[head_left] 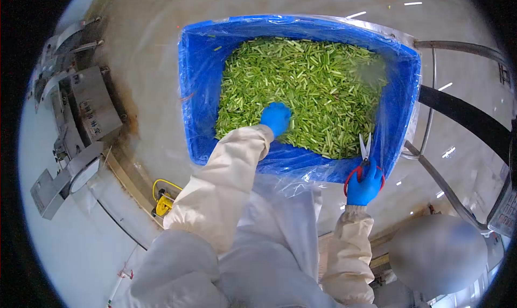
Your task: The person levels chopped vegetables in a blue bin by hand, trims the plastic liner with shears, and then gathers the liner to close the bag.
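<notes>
A blue crate [194,92], lined with clear plastic film, holds a thick layer of short-cut green stems [307,87]. My left hand [276,118], in a blue glove, is at the near side of the stems, knuckles up. Its fingertips point down and are hidden, so whether they grip any stems cannot be told. My right hand [364,185], also blue-gloved, is closed around red-handled scissors [365,149] at the crate's near right corner. The scissor blades are parted and point away from me, over the edge of the stems.
Metal equipment [94,106] stands along the left side. A metal tube frame [431,108] with a dark strap [463,111] is close to the crate's right. At lower left is a yellow object [164,204] with a hose. A blurred rounded shape [439,254] is at lower right.
</notes>
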{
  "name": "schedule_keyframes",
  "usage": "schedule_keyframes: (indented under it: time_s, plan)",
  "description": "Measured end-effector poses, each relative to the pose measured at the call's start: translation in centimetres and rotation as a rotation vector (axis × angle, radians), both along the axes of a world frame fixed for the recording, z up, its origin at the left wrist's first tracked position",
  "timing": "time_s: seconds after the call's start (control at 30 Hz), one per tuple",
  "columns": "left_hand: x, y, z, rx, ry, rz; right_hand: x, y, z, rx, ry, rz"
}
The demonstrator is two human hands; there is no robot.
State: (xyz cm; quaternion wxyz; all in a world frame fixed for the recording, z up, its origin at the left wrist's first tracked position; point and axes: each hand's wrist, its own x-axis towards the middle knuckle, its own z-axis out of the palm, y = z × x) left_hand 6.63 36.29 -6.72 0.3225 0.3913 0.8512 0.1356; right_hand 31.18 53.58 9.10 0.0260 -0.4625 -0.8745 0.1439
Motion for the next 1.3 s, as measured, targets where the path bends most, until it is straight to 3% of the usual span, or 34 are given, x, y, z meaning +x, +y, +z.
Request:
schedule_keyframes:
  time_s: [0.07, 0.13, 0.17, 0.23, 0.27, 0.33, 0.43, 0.5, 0.57, 0.6, 0.67, 0.7, 0.8, 0.9, 1.03, 1.1, 1.23, 1.3]
  plan:
    - [-0.5, -0.9, -0.6, -0.063, -0.106, 0.034, -0.3, 0.0, 0.3, -0.034, 0.009, 0.009]
    - [-0.7, -1.8, -0.6, -0.072, -0.150, 0.261, -0.8, -0.1, 1.0, -0.068, 0.053, -0.001]
    - [-0.7, -1.7, 0.0, -0.072, -0.152, 0.262, -1.3, -0.3, 1.6, -0.068, 0.052, -0.001]
    - [-0.7, -1.4, 2.1, 0.115, 0.313, 0.119, -2.5, -0.6, 2.9, -0.117, 0.151, -0.001]
    - [-0.3, -1.3, 2.2, 0.115, 0.310, 0.121, -3.1, -0.9, 3.2, -0.116, 0.148, 0.001]
    - [0.5, -0.4, 2.3, 0.082, 0.206, -0.056, -4.2, -1.5, 3.5, -0.370, 0.175, -0.070]
    - [0.9, 0.5, 1.3, -0.062, 0.212, -0.097, -5.2, -2.3, 3.3, -0.422, 0.173, 0.048]
    - [0.6, 0.4, 1.4, -0.007, 0.175, -0.062, -5.6, -2.3, 3.4, -0.535, 0.196, 0.040]
    - [0.2, 0.3, 2.7, 0.104, -0.284, 0.294, -5.6, -2.3, 2.7, -0.954, 0.071, 0.014]
    - [-0.2, 0.2, 3.9, 0.106, -0.280, 0.292, -6.1, -2.3, 2.7, -1.015, 0.074, 0.022]
    - [-0.4, -0.2, 6.8, 0.431, -1.030, 0.586, -6.9, -1.9, 2.4, -1.156, 0.014, -0.016]
    - [-0.6, -0.1, 8.4, 0.435, -1.027, 0.584, -7.2, -1.8, 2.4, -1.297, -0.055, -0.058]
    - [-0.7, 0.0, 11.8, 0.377, -1.146, 0.628, -8.5, -2.1, 3.3, -1.373, 0.039, -0.004]
    - [-0.9, -0.3, 12.7, 0.365, -1.162, 0.469, -8.9, -2.2, 3.1, -1.334, 0.088, 0.073]
    - [-0.7, -0.7, 13.2, 0.338, -1.147, 0.466, -9.1, -2.6, 3.5, -1.306, -0.016, 0.030]
    - [-0.6, -1.0, 13.5, 0.329, -1.304, 0.777, -9.1, -2.6, 4.3, -1.403, -0.075, -0.131]
    - [-0.6, -1.4, 13.9, 0.390, -1.130, 0.953, -7.9, -3.4, 4.6, -1.452, 0.115, -0.160]
    - [-0.9, -1.9, 13.7, 0.468, -1.321, 1.213, -8.0, -3.8, 5.5, -1.485, 0.105, -0.234]
